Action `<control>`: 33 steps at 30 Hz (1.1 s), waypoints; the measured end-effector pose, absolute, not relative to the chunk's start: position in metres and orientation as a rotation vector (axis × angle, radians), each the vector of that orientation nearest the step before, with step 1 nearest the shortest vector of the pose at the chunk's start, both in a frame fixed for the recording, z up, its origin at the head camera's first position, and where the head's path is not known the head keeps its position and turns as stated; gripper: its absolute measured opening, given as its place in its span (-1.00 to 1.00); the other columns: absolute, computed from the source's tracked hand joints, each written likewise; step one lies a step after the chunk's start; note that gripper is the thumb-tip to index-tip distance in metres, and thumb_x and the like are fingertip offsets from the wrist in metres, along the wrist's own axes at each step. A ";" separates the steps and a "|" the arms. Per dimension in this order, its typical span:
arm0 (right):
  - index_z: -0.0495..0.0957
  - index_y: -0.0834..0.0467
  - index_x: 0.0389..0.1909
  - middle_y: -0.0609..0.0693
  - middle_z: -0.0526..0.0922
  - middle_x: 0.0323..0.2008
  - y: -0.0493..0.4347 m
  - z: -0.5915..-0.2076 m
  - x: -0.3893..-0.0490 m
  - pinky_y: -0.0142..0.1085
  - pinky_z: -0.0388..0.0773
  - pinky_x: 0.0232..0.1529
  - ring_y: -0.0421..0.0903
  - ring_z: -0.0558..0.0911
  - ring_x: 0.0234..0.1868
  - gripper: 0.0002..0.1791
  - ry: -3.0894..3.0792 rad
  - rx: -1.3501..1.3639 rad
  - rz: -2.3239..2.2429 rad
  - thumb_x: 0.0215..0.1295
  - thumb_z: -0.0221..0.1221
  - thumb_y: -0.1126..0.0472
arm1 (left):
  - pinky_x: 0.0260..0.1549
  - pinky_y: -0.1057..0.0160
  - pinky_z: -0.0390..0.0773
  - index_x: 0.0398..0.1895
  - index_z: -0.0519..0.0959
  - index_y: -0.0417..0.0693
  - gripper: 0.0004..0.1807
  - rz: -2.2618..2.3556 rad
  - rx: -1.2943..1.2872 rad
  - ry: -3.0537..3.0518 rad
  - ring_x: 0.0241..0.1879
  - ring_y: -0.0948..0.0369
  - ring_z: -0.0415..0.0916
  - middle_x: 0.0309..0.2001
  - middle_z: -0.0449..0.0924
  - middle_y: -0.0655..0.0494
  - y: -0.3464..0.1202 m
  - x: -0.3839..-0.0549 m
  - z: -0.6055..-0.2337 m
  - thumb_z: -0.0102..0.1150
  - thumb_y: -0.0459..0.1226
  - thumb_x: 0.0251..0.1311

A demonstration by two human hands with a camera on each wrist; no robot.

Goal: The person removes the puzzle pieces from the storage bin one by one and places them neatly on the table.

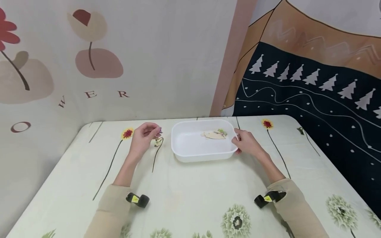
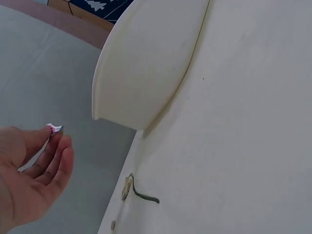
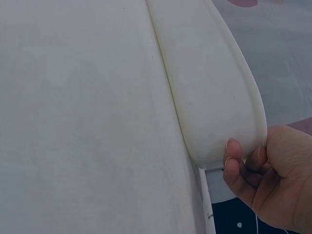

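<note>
The left hand [image 1: 143, 138] pinches a small shiny wrapper [image 1: 160, 130] between thumb and forefinger, the other fingers loosely bent. In the left wrist view the wrapper shows silvery white with pink and a bluish edge; what it holds, if anything, I cannot tell. It is raised above the table, left of the white tray [image 1: 190, 145] and apart from it.

The right hand [image 1: 247, 142] grips the tray's right end, its fingers curled around the outside below the rim; the right wrist view hides most of the thumb. The tray rests upright on the table, its long side facing the person. On its floor, toward the right, is a beige and green patch [image 1: 215, 135]; whether it is printed or lying loose is too small to tell.

Both arms wear beige sleeves [image 1: 110, 206], each with a black device [image 1: 142, 200] strapped at the wrist. Beneath everything spreads a pale tablecloth [image 1: 184, 191] printed with flowers, a red and yellow one [image 1: 128, 133] just beside the left hand. Behind the table hang a light curtain [image 1: 166, 66] with flowers and letters and, to the right, a dark cloth [image 1: 297, 96] with white trees.
</note>
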State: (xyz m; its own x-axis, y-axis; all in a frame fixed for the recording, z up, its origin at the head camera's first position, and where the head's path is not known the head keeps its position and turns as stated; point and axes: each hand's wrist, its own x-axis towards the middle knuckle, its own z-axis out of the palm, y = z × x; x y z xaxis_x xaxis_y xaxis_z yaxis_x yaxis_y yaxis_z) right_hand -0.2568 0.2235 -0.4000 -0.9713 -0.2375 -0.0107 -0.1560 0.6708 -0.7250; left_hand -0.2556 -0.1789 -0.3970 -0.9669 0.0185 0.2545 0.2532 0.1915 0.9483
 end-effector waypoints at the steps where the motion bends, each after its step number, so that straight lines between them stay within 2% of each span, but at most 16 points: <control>1: 0.16 0.52 0.43 0.05 0.59 -0.60 0.223 -0.400 -0.258 -0.32 0.54 -0.63 -0.08 0.61 -0.68 -0.38 2.774 -0.327 -1.186 0.38 -0.04 0.37 | -0.15 0.24 0.67 0.01 0.55 -0.35 -0.70 -1.867 -0.247 -2.275 -0.26 0.20 0.66 -0.15 0.64 -0.22 -0.181 -0.256 -0.396 0.24 -0.27 0.38; 6: 0.15 0.50 0.44 0.06 0.59 -0.58 0.221 -0.400 -0.258 -0.31 0.56 -0.61 -0.09 0.61 -0.68 -0.37 2.776 -0.314 -1.166 0.39 -0.04 0.36 | -0.21 0.38 0.65 0.07 0.55 -0.35 -0.66 -1.870 -0.145 -2.271 -0.29 0.26 0.63 -0.15 0.63 -0.17 -0.194 -0.256 -0.394 0.23 -0.25 0.39; 13: 0.16 0.51 0.43 0.07 0.60 -0.57 0.221 -0.398 -0.256 -0.29 0.57 -0.61 -0.08 0.61 -0.68 -0.37 2.781 -0.307 -1.160 0.38 -0.04 0.36 | -0.21 0.40 0.64 0.14 0.55 -0.35 -0.66 -1.836 -0.020 -2.337 -0.31 0.29 0.61 -0.15 0.61 -0.05 -0.209 -0.259 -0.398 0.16 -0.29 0.44; 21: 0.15 0.51 0.43 0.08 0.60 -0.57 0.221 -0.397 -0.254 -0.31 0.55 -0.62 -0.07 0.62 -0.68 -0.37 2.781 -0.294 -1.163 0.38 -0.05 0.36 | -0.22 0.43 0.63 0.17 0.54 -0.38 -0.69 -1.734 0.115 -2.470 -0.28 0.28 0.60 0.03 0.57 -0.31 -0.224 -0.260 -0.405 0.08 -0.37 0.47; 25: 0.16 0.51 0.43 0.07 0.60 -0.58 0.221 -0.398 -0.255 -0.30 0.55 -0.62 -0.08 0.62 -0.69 -0.37 2.787 -0.303 -1.163 0.37 -0.05 0.36 | -0.25 0.44 0.62 0.18 0.55 -0.37 -0.68 -1.655 0.169 -2.587 -0.28 0.30 0.58 0.02 0.57 -0.30 -0.233 -0.257 -0.405 0.09 -0.36 0.46; 30: 0.15 0.52 0.43 0.05 0.59 -0.60 0.221 -0.398 -0.255 -0.34 0.52 -0.64 -0.08 0.62 -0.69 -0.37 2.795 -0.304 -1.149 0.38 -0.05 0.35 | -0.31 0.44 0.61 0.09 0.58 -0.39 -0.69 -1.590 0.216 -2.663 -0.32 0.31 0.57 -0.10 0.63 -0.24 -0.240 -0.254 -0.406 0.15 -0.32 0.43; 33: 0.14 0.52 0.43 0.05 0.58 -0.61 0.221 -0.398 -0.255 -0.35 0.50 -0.64 -0.09 0.61 -0.69 -0.36 2.798 -0.307 -1.142 0.37 -0.06 0.35 | -0.33 0.44 0.60 0.06 0.59 -0.41 -0.69 -1.570 0.253 -2.685 -0.33 0.31 0.57 -0.08 0.64 -0.24 -0.242 -0.253 -0.407 0.16 -0.31 0.43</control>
